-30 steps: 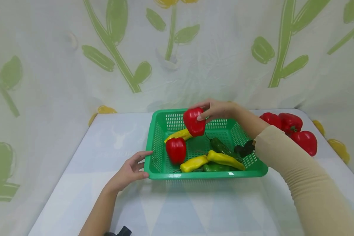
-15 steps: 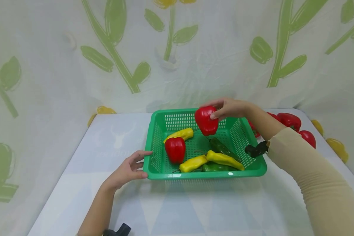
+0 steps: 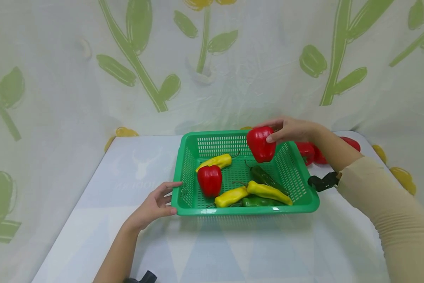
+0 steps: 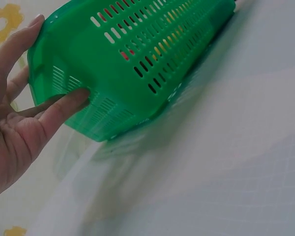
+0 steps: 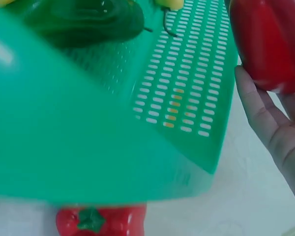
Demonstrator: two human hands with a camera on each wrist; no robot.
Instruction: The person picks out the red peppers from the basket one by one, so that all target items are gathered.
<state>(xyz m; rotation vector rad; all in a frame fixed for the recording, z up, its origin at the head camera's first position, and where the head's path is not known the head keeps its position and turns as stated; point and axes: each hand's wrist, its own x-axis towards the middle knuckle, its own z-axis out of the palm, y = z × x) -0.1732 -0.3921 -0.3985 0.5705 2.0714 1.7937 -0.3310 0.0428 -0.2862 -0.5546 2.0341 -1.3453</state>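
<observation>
My right hand (image 3: 291, 129) grips a red bell pepper (image 3: 260, 144) above the back right part of a green plastic basket (image 3: 245, 211). In the right wrist view, the fingers reach under that red pepper (image 5: 270, 44). My left hand (image 3: 153, 208) touches the basket's left end with fairly straight fingers. Its thumb and fingers lie against the wall and rim in the left wrist view. Inside the basket are another red bell pepper (image 3: 210, 181), long yellow peppers (image 3: 267, 192) and long green peppers (image 3: 266, 177).
More red bell peppers (image 3: 305, 152) lie on the white table (image 3: 127, 173) right of the basket, partly hidden by my right forearm. A dark strap-like piece (image 3: 323, 181) sticks out from the right sleeve. Behind the table hangs a flower-patterned curtain (image 3: 247, 90).
My right hand has moved to the right with the red bell pepper, from over the basket's back middle to its back right. The left hand and basket have stayed in place.
</observation>
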